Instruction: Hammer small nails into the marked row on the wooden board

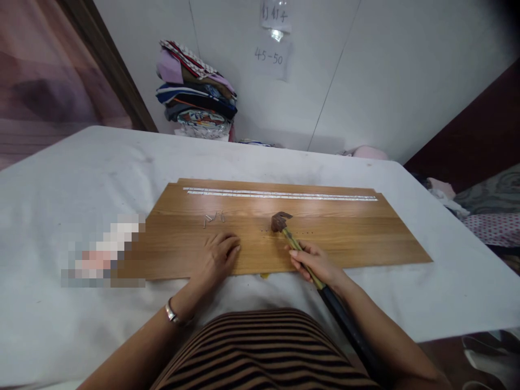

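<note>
My right hand (314, 264) is closed around the handle of a claw hammer (296, 246), gripping it partway up. The rusty head is over the middle of a wooden board (357, 227), and the dark lower handle runs back under my forearm. On the board's left part rests my left hand (219, 253), fingers loosely bent and lying on the wood with nothing visible in them. Just beyond it lie several loose nails (214, 218). A row of small dark specks (304, 233) crosses the board near the hammer head; I cannot tell whether they are nail heads or holes.
Two white measuring strips (280, 195) run along the board's far side. The board lies on a white-covered table (134, 157). A blurred-out item (109, 252) is at the board's left edge. Folded clothes (197, 92) are stacked by the wall, which carries paper notes (270, 57).
</note>
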The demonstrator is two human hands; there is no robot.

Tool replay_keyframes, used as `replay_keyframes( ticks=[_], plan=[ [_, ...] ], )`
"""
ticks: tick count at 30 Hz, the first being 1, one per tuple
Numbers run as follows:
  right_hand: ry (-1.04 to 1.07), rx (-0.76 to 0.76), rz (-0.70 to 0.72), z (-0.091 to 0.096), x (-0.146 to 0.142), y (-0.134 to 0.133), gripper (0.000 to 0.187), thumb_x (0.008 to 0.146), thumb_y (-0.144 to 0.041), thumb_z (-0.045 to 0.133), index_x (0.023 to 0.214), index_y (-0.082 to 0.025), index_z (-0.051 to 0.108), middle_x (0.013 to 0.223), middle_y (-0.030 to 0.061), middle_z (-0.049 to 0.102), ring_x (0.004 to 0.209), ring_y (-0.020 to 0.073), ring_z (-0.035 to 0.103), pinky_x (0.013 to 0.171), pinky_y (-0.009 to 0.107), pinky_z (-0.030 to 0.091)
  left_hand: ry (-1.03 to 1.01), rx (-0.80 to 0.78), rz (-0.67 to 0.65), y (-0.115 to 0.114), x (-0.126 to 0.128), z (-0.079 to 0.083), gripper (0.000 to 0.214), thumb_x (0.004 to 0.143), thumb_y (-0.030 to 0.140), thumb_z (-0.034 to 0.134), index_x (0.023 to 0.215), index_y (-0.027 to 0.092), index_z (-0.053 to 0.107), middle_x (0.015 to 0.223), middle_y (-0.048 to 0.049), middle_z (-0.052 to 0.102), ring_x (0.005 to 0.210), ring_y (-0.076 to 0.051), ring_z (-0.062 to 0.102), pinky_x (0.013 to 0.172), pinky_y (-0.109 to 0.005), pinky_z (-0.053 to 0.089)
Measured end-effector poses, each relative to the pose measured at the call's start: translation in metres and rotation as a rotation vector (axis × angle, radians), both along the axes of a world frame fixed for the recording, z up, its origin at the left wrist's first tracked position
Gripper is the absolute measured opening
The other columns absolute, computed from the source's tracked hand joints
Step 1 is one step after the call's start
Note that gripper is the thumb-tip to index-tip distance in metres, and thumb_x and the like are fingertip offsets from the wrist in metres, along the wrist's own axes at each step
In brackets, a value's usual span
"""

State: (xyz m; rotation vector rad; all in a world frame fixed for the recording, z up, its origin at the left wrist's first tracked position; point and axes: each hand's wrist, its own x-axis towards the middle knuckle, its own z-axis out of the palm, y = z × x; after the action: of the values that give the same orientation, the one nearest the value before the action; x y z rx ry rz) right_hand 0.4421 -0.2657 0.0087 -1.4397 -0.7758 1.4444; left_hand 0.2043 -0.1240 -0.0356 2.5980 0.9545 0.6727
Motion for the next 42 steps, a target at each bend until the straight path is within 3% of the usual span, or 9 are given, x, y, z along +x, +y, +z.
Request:
replay_keyframes(
  ticks=[19, 27, 33, 42],
  plan=[
    [-0.011, 0.001, -0.001, 0.003, -0.001, 0.000, 0.042, 0.073, -0.048, 0.067, 0.096, -0.015, 0.055, 0.054, -0.0086, 0.051, 0.032, 0.0038, 0.036, 0.031, 0.018, 0.023, -0.005, 0.018, 0.012, 0.000, 0.001, -0.001, 0.020, 0.091, 0.027, 0.050, 0.098, 0.019, 0.068, 0.105, -0.0079, 0.067, 0.095, -0.023, 0.060, 0.088, -0.040, 0.046],
    [-0.007, 0.017, -0.004, 0.004, -0.001, 0.000, 0.041, 0.074, -0.046, 0.066, 0.098, -0.016, 0.056, 0.054, -0.0087, 0.051, 0.031, 0.0041, 0.035, 0.032, 0.018, 0.023, -0.025, -0.099, -0.038, 0.007, 0.002, 0.007, 0.018, 0.089, 0.027, 0.052, 0.092, 0.018, 0.068, 0.101, -0.0067, 0.067, 0.094, -0.021, 0.061, 0.087, -0.038, 0.049],
    [0.014, 0.002, -0.004, 0.002, 0.000, 0.000, 0.041, 0.071, -0.047, 0.068, 0.096, -0.016, 0.056, 0.053, -0.0085, 0.051, 0.031, 0.0044, 0.036, 0.031, 0.018, 0.023, -0.030, -0.113, -0.111, 0.015, 0.020, 0.015, 0.016, 0.087, 0.025, 0.055, 0.091, 0.017, 0.067, 0.098, -0.0075, 0.067, 0.094, -0.020, 0.061, 0.089, -0.037, 0.051],
    [0.032, 0.034, 0.002, -0.003, 0.002, 0.000, 0.042, 0.072, -0.046, 0.068, 0.097, -0.015, 0.057, 0.055, -0.0078, 0.052, 0.032, 0.0041, 0.037, 0.030, 0.018, 0.024, 0.057, -0.100, -0.203, 0.016, 0.068, 0.027, 0.019, 0.086, 0.016, 0.054, 0.097, 0.017, 0.068, 0.103, -0.0090, 0.068, 0.097, -0.022, 0.060, 0.091, -0.039, 0.049]
  ],
)
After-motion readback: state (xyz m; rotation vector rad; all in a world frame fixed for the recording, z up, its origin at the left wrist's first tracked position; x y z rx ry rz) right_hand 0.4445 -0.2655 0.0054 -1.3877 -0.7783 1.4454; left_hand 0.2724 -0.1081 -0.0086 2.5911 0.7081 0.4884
